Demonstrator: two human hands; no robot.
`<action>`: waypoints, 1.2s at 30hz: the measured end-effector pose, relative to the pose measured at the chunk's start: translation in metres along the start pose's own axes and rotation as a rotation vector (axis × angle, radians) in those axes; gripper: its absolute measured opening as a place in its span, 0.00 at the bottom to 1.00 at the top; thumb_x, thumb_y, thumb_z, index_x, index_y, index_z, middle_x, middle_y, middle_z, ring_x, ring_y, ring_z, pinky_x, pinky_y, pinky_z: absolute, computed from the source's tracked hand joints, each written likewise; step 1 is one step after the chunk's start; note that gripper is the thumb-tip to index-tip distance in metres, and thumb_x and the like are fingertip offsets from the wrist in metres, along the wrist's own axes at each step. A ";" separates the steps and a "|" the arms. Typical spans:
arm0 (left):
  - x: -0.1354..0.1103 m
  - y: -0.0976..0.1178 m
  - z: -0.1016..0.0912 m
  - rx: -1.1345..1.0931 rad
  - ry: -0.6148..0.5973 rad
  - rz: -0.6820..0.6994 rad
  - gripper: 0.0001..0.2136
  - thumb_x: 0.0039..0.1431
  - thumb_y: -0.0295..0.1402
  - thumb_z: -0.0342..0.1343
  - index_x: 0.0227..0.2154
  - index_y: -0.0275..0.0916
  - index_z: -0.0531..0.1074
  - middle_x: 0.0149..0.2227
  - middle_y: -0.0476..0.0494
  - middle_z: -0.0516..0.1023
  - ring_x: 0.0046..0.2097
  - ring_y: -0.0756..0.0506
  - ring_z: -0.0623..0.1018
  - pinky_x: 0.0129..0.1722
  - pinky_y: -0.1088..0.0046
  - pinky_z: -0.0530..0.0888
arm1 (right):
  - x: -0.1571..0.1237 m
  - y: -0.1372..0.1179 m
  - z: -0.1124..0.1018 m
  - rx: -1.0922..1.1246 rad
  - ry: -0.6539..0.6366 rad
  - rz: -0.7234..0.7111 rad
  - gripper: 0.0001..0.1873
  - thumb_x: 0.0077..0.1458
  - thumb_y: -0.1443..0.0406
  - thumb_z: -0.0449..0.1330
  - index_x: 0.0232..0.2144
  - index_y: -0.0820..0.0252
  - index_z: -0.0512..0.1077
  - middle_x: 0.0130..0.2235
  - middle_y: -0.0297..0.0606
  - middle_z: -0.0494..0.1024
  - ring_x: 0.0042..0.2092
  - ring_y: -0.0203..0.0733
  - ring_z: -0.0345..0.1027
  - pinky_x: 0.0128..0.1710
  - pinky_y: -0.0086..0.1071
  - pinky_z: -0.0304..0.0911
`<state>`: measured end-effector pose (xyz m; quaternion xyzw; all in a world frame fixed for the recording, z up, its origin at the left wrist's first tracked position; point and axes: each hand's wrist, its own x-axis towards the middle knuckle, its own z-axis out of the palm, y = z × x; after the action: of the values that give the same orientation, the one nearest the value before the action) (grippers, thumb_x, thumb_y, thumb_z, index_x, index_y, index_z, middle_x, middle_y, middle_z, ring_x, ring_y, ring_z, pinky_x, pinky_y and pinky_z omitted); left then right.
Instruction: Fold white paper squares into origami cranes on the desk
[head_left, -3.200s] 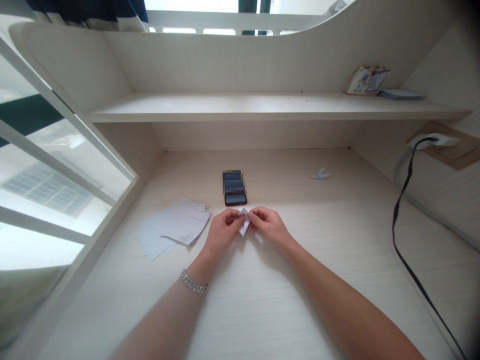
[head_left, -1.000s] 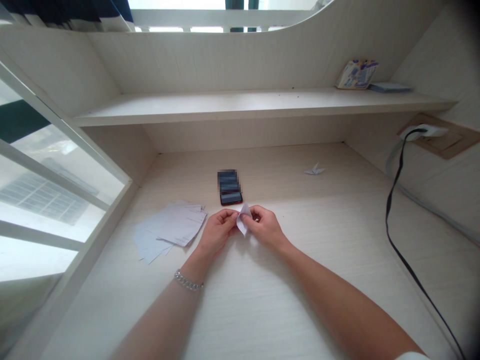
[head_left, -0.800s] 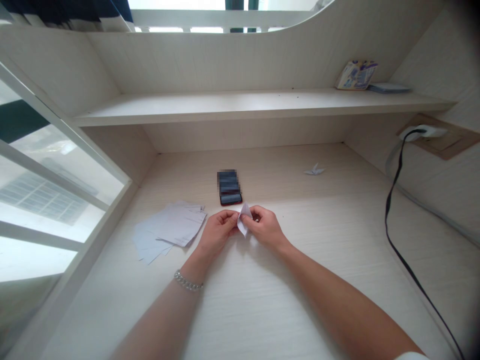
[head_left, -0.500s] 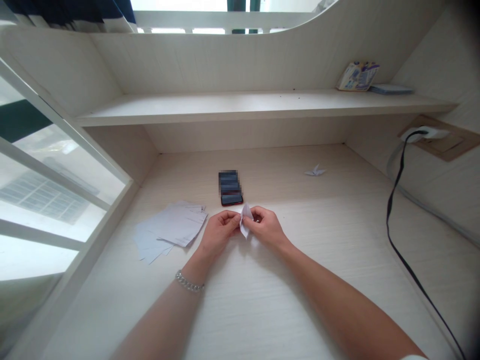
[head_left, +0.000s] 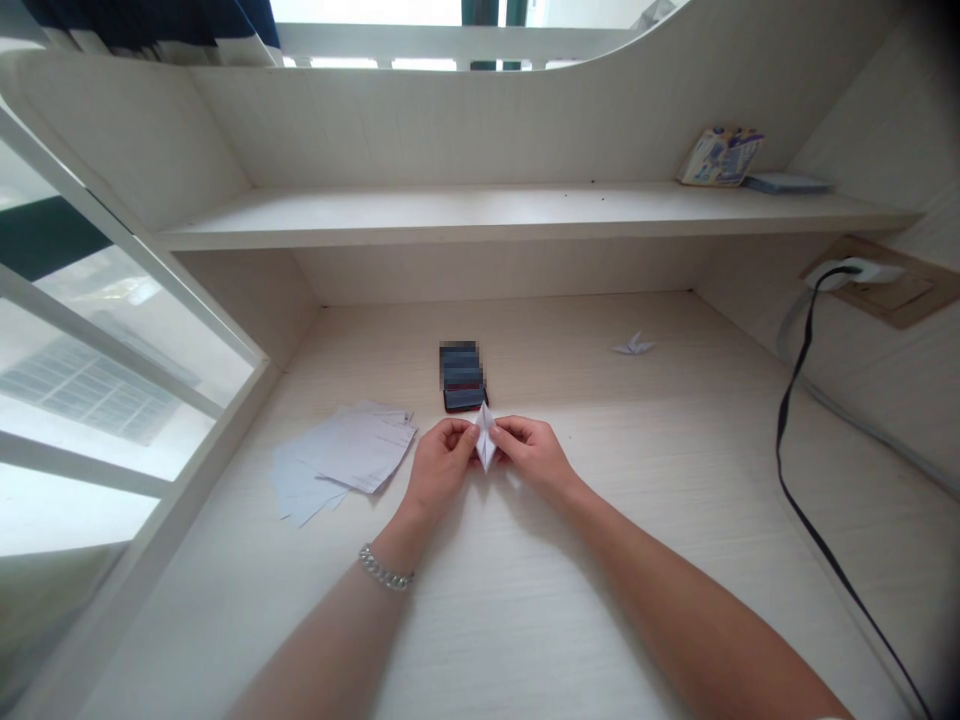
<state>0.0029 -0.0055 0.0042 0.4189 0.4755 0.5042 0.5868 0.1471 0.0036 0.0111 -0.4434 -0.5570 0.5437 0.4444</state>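
Centrally, a folded paper [head_left: 486, 440] sits between my hands as a narrow white diamond, its points facing near and far, at the middle of the tabletop [head_left: 495, 620]. My left grip [head_left: 439, 460] pinches its left edge; my right grip [head_left: 538, 455] pinches the right edge. Just beyond the far point lies a phone [head_left: 463, 378]. Loose sheets [head_left: 360, 448] overlap to the left, beside my left grip. Far right rests a small paper bird [head_left: 635, 345]; farther still, a packet [head_left: 720, 157] leans on the shelf [head_left: 450, 212].

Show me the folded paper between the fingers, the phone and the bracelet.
Folded paper [head_left: 485, 442], head view, its middle.
Phone [head_left: 463, 378], head view, screen centre.
Bracelet [head_left: 385, 575], head view, middle of chain.
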 end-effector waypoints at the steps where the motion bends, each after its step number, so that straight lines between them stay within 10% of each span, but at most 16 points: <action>1: 0.000 -0.001 0.000 0.014 -0.002 0.009 0.13 0.49 0.40 0.59 0.32 0.35 0.70 0.26 0.46 0.75 0.28 0.49 0.75 0.28 0.73 0.73 | 0.000 0.000 0.000 -0.006 0.002 -0.001 0.15 0.50 0.55 0.58 0.32 0.61 0.76 0.26 0.36 0.74 0.26 0.37 0.66 0.26 0.30 0.63; 29: 0.002 -0.003 -0.004 0.130 -0.031 0.036 0.14 0.49 0.42 0.58 0.32 0.34 0.73 0.27 0.44 0.76 0.28 0.49 0.74 0.28 0.75 0.72 | 0.000 -0.002 0.000 -0.062 -0.017 -0.020 0.17 0.52 0.56 0.56 0.32 0.63 0.77 0.22 0.35 0.72 0.24 0.35 0.62 0.25 0.29 0.60; 36: 0.000 0.004 -0.002 0.133 -0.061 0.022 0.14 0.48 0.41 0.59 0.29 0.33 0.73 0.24 0.46 0.74 0.24 0.52 0.71 0.23 0.78 0.69 | 0.000 -0.001 -0.001 -0.137 0.160 -0.045 0.14 0.47 0.57 0.60 0.30 0.62 0.77 0.30 0.40 0.75 0.26 0.35 0.63 0.24 0.29 0.58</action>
<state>-0.0001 -0.0054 0.0072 0.4772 0.4852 0.4649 0.5664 0.1481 0.0037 0.0117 -0.5021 -0.5653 0.4572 0.4682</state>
